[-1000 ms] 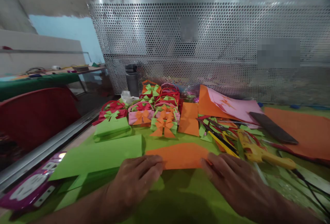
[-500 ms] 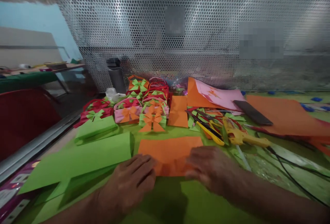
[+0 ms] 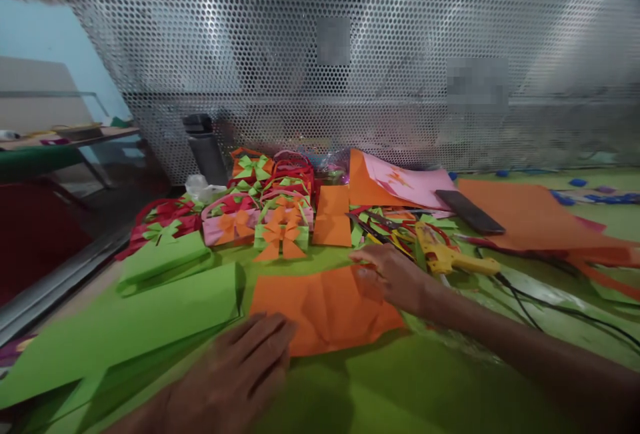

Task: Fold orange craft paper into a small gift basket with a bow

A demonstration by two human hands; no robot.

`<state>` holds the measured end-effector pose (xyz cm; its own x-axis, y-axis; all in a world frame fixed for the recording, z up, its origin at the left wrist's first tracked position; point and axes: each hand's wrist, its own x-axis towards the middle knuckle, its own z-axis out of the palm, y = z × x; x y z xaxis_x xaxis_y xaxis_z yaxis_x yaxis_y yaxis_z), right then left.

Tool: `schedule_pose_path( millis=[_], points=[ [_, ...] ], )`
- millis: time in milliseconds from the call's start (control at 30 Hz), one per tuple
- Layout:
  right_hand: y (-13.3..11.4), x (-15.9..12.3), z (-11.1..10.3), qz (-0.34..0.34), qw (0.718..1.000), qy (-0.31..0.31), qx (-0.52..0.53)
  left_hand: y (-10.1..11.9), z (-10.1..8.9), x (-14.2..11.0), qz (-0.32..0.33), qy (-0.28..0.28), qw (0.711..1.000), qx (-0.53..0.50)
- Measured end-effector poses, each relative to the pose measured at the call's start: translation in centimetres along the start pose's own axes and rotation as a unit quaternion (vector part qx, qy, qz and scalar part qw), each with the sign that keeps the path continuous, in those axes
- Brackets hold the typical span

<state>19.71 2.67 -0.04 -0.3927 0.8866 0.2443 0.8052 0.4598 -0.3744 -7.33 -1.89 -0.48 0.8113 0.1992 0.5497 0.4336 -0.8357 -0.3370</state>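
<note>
A piece of orange paper [image 3: 325,311] with crease lines lies in front of me, its right part slightly buckled. My left hand [image 3: 250,361] rests on its lower left edge, fingers stretched out and close together. Over the paper's upper right corner is my right hand [image 3: 387,277], its index finger pointing left and the thumb apart. The other right fingers are partly curled and a little blurred; I see nothing held in them. Just beyond that hand lie scissors [image 3: 373,227] and a yellow glue gun [image 3: 445,254].
Folded green paper [image 3: 150,321] lies at left. Several small paper bags with bows [image 3: 283,231] stand behind, near a dark bottle [image 3: 206,151]. A phone [image 3: 470,212] lies on orange sheets [image 3: 520,214] at right. A perforated metal panel [image 3: 280,54] closes off the back; a cable [image 3: 560,311] trails right.
My right hand has moved up from the paper's lower right side to its upper right corner. The paper's right end now spreads wider and buckles. My left hand stays at the left edge.
</note>
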Motion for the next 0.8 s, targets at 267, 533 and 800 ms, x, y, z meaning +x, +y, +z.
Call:
schedule_pose_path(
  millis=[267, 533, 800],
  points=[
    [-1.3, -0.4, -0.5, 0.032, 0.997, 0.035, 0.064, 0.0, -0.6, 0.6, 0.031, -0.021, 0.999, 0.03],
    [-2.0, -0.4, -1.3, 0.134, 0.975, -0.043, 0.174, 0.3, 2.2, -1.8, -0.01, -0.041, 0.999, 0.026],
    [-4.7, -3.4, -0.7, -0.175, 0.966, 0.16, -0.108, -0.1, -1.1, -0.2, -0.069, 0.024, 0.997, 0.04]
  ],
)
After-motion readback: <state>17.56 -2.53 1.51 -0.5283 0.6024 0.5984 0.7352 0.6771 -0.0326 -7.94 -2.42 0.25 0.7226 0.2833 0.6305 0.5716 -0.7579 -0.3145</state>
